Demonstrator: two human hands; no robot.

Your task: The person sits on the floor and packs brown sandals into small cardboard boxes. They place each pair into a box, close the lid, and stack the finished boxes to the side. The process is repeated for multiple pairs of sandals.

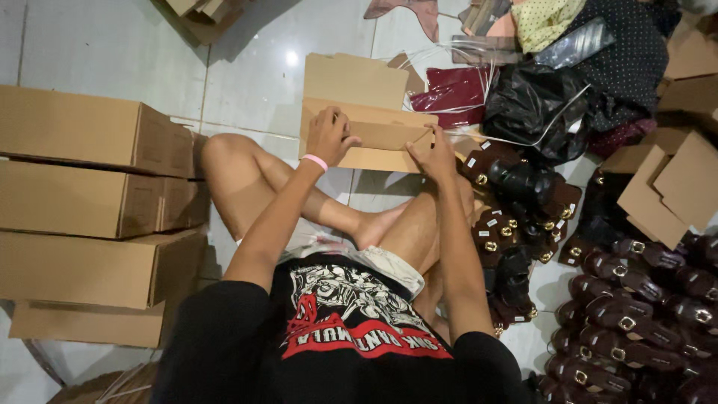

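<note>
Two bare hands are working a flat cardboard box blank (pixel 366 123) above the floor (pixel 254 67), which is tiled in pale, glossy squares and is reflecting a ceiling light. Nearest the camera, the person is sitting cross-legged in a black printed shirt and light shorts, knees spreading left and right. At the person's left, four closed cardboard boxes (pixel 90 209) are lying stacked on the floor, their long sides running left to right. At the right, rows of dark maroon sandals (pixel 636 314) with gold buckles are lying packed close together, some touching.

Farther out, past the knees, the left hand (pixel 330 135), wearing a pink wristband (pixel 315 161), is curling its fingers over the blank's near left edge, its grip closing on the cardboard. The right hand (pixel 434 153) is pinching the blank's near right corner, its grip also closing on the cardboard. The blank's long axis is running left to right across the view, one flap folding up toward the camera, the open flaps pointing away from the person.

Beyond the blank, a dark red plastic bag (pixel 456 90), a black plastic bag (pixel 535 101) and a heap of dotted fabric (pixel 628 52) are lying on the floor, with more flattened cardboard (pixel 673 187) sitting at the far right.
</note>
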